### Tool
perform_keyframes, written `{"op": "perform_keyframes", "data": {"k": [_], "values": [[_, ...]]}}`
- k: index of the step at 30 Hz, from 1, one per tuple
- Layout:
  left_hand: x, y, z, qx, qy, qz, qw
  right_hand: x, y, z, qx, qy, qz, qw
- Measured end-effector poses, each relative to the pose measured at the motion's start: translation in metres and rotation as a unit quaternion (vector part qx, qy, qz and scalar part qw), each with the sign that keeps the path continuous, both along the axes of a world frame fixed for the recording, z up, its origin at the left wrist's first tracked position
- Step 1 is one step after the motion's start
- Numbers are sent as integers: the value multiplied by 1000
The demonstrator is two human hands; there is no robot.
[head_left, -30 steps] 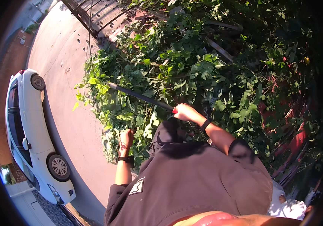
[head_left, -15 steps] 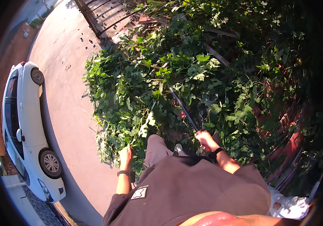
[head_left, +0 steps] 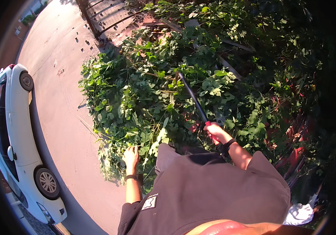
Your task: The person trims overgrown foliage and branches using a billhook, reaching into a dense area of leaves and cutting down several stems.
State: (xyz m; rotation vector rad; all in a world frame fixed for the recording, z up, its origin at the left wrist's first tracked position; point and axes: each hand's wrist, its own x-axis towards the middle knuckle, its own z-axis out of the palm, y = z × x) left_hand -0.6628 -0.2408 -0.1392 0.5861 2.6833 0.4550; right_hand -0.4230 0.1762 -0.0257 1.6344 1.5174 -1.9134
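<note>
My right hand [head_left: 217, 132] is wrapped round the red grip of a long black-shafted tool [head_left: 193, 97]. The shaft slants up and left into a heap of leafy green vines [head_left: 136, 98], where its far end is partly covered by leaves. A short brownish piece shows at that end, but its kind is unclear. At the near left edge of the vines is my left hand [head_left: 131, 157], raised with the fingers loosely apart and holding nothing visible. Leaves are right beside its fingertips.
Boards [head_left: 230, 68] lie among the vines. A white car [head_left: 25, 117] stands left on the concrete [head_left: 64, 86]. At the back is a rusty metal gate [head_left: 109, 17], with small dark bits scattered beside it. A white cloth [head_left: 300, 214] lies at lower right.
The tool's far end has shifted upward in the vines and my right hand has moved slightly up and right. My left hand's fingers have loosened. The whole view has turned slightly.
</note>
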Motion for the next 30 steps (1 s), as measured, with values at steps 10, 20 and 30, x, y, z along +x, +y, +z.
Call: {"op": "perform_keyframes", "data": {"k": [10,20,30], "values": [[-110,57,24,136,-23,6,990,-35,96,62,243,138,-133,951],[-136,112,-4,131,-53,-20,990,-26,166,-18,181,-40,-247,951],[-252,273,23,30,-98,-73,992,-147,305,-67,102,38,-295,949]]}}
